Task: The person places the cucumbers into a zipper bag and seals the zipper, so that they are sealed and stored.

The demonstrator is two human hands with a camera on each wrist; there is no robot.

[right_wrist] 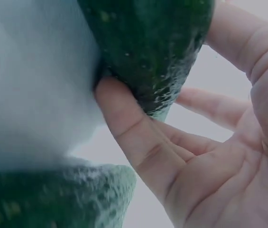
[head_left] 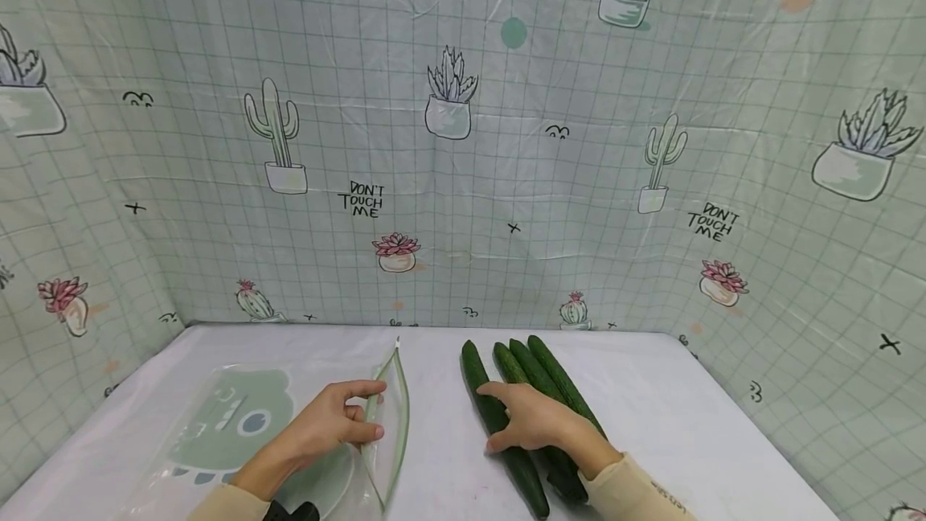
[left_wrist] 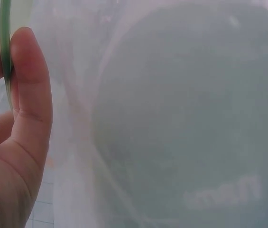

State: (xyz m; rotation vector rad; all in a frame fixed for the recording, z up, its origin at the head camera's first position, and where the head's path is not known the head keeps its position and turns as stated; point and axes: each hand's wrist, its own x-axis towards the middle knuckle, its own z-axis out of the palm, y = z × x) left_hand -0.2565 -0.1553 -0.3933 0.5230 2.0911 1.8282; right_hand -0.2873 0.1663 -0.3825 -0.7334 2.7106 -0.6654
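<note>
A clear plastic zip bag (head_left: pixel 340 469) with a pale green print lies on the left half of the table, its green-edged mouth (head_left: pixel 403 416) spread apart toward the right. My left hand (head_left: pixel 325 423) pinches the near side of that mouth; in the left wrist view a finger (left_wrist: pixel 32 80) and the green strip (left_wrist: pixel 4 42) meet. Several dark green cucumbers lie lengthwise to the right of the bag. Over the leftmost cucumber (head_left: pixel 522 477), my right hand (head_left: pixel 535 420) curls its thumb and fingers, gripping its sides. The right wrist view has fingers (right_wrist: pixel 138 133) against a cucumber (right_wrist: pixel 148 47).
The other cucumbers (head_left: pixel 560 380) lie close together, partly under the right forearm. A white cloth covers the table (head_left: pixel 680 416). Behind it and at both sides hangs a gridded curtain (head_left: pixel 463 183) printed with potted cacti.
</note>
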